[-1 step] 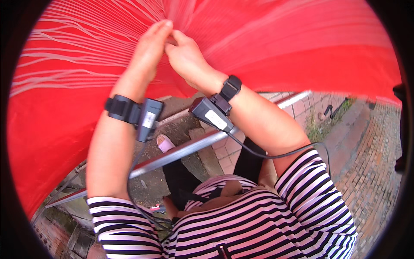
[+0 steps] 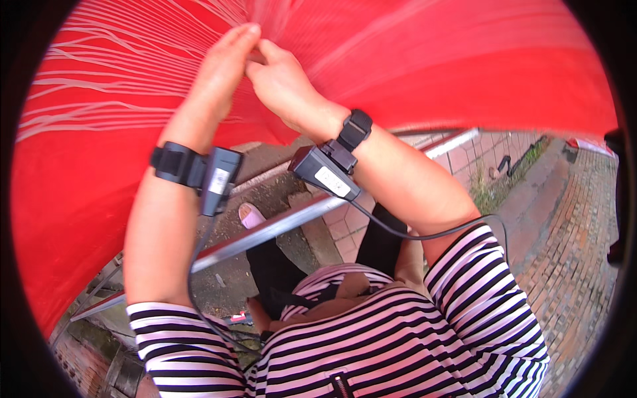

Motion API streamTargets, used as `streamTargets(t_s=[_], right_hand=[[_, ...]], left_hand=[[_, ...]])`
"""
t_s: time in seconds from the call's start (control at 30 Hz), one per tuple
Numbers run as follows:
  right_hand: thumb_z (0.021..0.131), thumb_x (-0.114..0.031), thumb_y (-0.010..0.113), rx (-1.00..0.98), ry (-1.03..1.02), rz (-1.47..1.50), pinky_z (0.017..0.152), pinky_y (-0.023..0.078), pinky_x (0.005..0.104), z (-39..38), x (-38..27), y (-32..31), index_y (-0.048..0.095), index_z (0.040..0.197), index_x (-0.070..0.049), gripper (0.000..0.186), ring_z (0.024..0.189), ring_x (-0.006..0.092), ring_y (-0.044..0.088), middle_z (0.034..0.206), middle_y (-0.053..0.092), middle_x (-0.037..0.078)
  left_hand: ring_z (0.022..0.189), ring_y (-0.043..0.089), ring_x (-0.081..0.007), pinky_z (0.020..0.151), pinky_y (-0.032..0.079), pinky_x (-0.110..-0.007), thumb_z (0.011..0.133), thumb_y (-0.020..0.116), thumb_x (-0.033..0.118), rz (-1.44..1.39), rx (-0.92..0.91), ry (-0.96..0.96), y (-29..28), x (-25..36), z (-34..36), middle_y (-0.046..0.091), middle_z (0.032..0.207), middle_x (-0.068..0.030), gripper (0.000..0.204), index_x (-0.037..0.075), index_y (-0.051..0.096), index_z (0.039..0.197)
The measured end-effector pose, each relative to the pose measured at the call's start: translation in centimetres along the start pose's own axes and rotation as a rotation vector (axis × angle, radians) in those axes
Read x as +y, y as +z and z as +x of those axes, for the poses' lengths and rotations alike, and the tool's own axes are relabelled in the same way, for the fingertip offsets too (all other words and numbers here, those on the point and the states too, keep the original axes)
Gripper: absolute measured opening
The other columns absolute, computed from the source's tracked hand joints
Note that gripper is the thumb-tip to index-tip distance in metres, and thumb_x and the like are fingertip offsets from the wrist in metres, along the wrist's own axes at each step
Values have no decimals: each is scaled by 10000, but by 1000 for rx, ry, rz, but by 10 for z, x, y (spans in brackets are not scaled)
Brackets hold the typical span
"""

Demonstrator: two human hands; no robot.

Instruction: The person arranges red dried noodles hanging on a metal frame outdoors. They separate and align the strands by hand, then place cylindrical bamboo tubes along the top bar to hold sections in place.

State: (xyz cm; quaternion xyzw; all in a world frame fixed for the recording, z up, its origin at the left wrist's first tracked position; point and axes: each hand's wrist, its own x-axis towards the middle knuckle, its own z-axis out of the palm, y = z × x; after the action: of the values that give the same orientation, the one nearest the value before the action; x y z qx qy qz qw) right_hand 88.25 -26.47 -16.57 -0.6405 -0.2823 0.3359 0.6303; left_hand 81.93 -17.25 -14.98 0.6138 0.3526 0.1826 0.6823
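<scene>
A wide sheet of red fabric (image 2: 431, 79) spreads across the upper part of the head view. Pale lines fan over its left side and draw together at my hands. My left hand (image 2: 225, 60) is closed, its fingertips pinching the gathered fabric near the top. Just right of it, my right hand (image 2: 282, 79) is closed too, thumb and fingers on the same gathers. The fingertips of both hands almost meet, and the exact grip is partly hidden. Each wrist wears a black strap with a small box, the left box (image 2: 221, 180) and the right box (image 2: 324, 174).
A metal bar (image 2: 285, 225) runs slantwise beneath my forearms. A black cable (image 2: 431, 236) loops along my right arm. Below are a pink slipper (image 2: 251, 215) on a foot, paving tiles (image 2: 458, 159), some grass (image 2: 488, 189) and a brick path (image 2: 564, 232) at right.
Both hands have shifted slightly up and left together, still on the gathered fabric. The fabric's lower edge on the right has risen a little, showing more ground.
</scene>
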Motion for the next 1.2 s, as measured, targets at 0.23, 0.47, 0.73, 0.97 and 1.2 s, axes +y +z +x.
streamTargets(t_s=[0.23,0.47,0.73,0.97,1.2], right_hand=[[973,-115,557,-300,-154,2,1014,500,368,-88,-36,-39,579,1288,38,351,1173,236,637,1229,674,176],[1003,-180,563,-415,-88,112,745,540,312,-159,-84,-115,652,1145,14,256,820,132,669,883,714,88],[1000,-154,563,-503,-307,-4,755,524,339,-182,-103,-174,652,1108,22,225,843,208,695,896,706,139],[1030,-132,556,-478,-202,-6,846,541,303,-171,-137,-191,636,1184,8,223,961,174,699,1010,723,115],[1004,-106,594,76,-585,155,862,530,298,-143,-235,-214,614,1250,19,277,1004,168,674,1114,701,121]], left_hand=[[1276,556,-209,1062,431,-337,1042,550,265,176,-143,55,-5,34,-45,605,1378,-120,438,49,548,1423],[1269,585,-226,1064,462,-350,1040,547,251,320,-133,158,15,97,-85,618,1376,-120,386,58,604,1370],[1200,627,-198,1007,496,-332,1011,604,186,374,-40,311,54,144,-128,669,1266,-95,331,31,641,1302],[1126,643,-190,985,494,-321,947,642,39,650,-128,584,77,184,-166,699,1167,-107,256,-5,681,1196],[988,696,-318,885,544,-371,831,658,-59,842,-121,1132,94,283,-226,718,1053,-184,286,-18,704,1110]])
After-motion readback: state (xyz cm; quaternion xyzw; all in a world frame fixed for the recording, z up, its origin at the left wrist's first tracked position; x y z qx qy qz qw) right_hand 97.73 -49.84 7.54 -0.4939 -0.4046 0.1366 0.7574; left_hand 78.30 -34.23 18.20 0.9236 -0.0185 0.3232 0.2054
